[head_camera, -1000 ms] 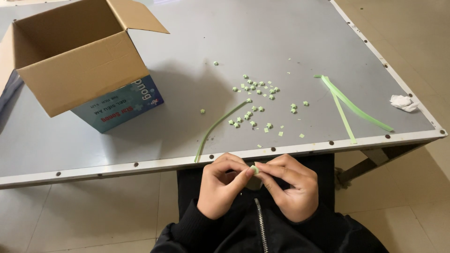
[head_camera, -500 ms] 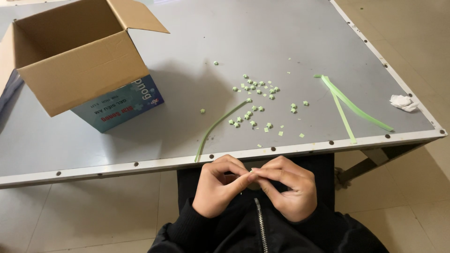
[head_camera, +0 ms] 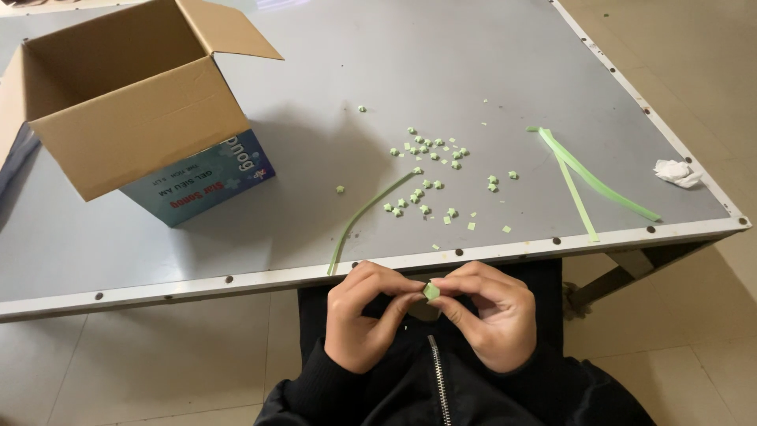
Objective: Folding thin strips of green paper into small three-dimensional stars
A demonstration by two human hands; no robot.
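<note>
Below table edge, hands (head_camera: 430,315) still pinching green paper piece (head_camera: 431,291)

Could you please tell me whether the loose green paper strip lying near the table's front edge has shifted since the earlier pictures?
No. The green paper strip lies as before, curving from the scattered green stars down to the table edge, the same way off the cardboard box.

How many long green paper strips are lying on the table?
3. One curved green strip runs from mid-table to the near edge. Two straight green strips cross on the right, near the crumpled white paper. More could be hidden in the cardboard box.
</note>
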